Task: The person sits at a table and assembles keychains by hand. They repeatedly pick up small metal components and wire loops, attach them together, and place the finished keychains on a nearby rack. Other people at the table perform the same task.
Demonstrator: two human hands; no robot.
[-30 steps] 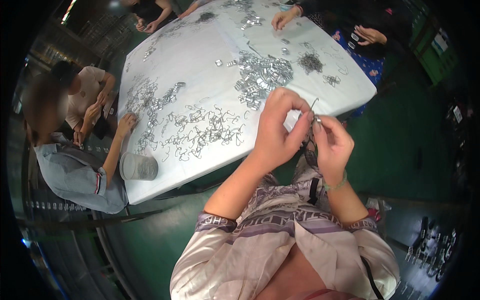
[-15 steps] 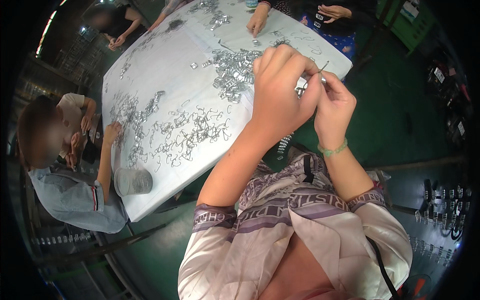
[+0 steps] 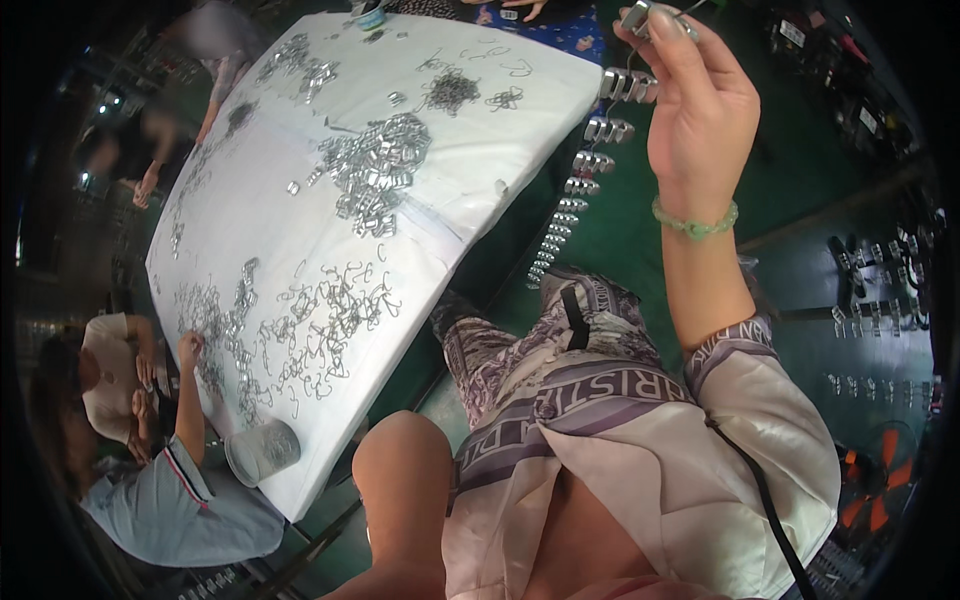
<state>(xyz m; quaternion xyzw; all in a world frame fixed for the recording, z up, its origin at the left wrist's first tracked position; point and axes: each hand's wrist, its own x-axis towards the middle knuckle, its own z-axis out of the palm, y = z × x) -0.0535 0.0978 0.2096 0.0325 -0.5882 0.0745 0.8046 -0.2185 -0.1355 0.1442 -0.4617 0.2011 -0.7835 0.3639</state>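
Note:
My right hand (image 3: pixel 700 110), a green bead bracelet on its wrist, is raised beyond the table's right edge. Its thumb and fingers pinch a shiny metal buckle-like piece (image 3: pixel 636 17) with a thin wire by it. Below the fingers hangs a long row of similar silver pieces (image 3: pixel 572 203), one under another; how it is held up is not clear. My left arm (image 3: pixel 403 475) shows only as a bent elbow at the lower edge, and its hand is out of sight. Nearest on the white table (image 3: pixel 480 110) lies a heap of silver pieces (image 3: pixel 375 165).
Bent wire hooks (image 3: pixel 330 325) lie scattered across the near table, and a dark hook pile (image 3: pixel 452 92) sits farther off. A clear plastic tub (image 3: pixel 262 452) stands at the near left corner. Co-workers sit along the left side. An orange-bladed fan (image 3: pixel 885 480) is at right.
My hands were together over the table edge; they have parted. The right rose with the metal piece, and the left drew back out of view. The whole view has shifted.

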